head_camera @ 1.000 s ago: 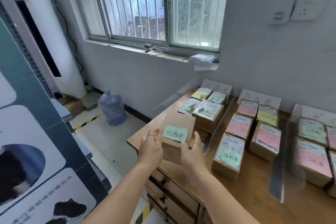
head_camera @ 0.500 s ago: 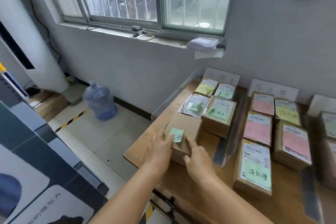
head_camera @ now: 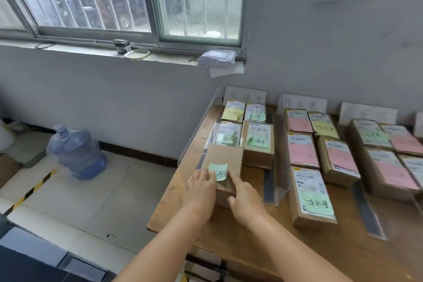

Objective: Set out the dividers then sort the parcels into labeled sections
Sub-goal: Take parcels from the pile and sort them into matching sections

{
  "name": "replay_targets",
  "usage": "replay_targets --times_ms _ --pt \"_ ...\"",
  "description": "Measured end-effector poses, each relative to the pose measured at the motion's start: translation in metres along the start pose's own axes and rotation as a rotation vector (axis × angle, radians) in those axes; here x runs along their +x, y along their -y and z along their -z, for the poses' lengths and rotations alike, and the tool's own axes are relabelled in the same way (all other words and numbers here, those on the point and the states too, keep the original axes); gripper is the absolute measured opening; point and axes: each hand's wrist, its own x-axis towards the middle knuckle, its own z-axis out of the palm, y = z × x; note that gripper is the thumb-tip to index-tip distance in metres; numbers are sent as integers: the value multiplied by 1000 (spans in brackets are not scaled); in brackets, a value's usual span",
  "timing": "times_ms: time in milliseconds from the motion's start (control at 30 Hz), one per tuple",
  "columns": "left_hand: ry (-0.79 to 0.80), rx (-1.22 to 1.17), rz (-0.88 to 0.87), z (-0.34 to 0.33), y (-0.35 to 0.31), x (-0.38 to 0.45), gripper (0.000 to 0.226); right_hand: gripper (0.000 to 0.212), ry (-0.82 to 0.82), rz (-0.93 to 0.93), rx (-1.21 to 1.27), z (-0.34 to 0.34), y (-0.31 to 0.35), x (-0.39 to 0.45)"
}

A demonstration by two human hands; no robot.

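Both hands' fingers still flat on brown parcel (head_camera: 223, 170) (green note), now set on table (head_camera: 170, 199)

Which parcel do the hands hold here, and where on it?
Both hands rest on the near end of the brown parcel with the green note: left hand at its left side, right hand at its right.

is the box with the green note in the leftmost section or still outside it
In. The box rests on the table between the clear dividers, in front of four parcels, both hands touching it.
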Motion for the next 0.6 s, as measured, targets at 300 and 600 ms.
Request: replay_targets --times_ms 300,600 --pt "13 -64 -144 2 -18 -7 76 87 -115 -16 2 11 -6 -29" --pt "-41 -71 -360 7 -102 -46 83 84 -278 -43 -169 62 -68 -95"
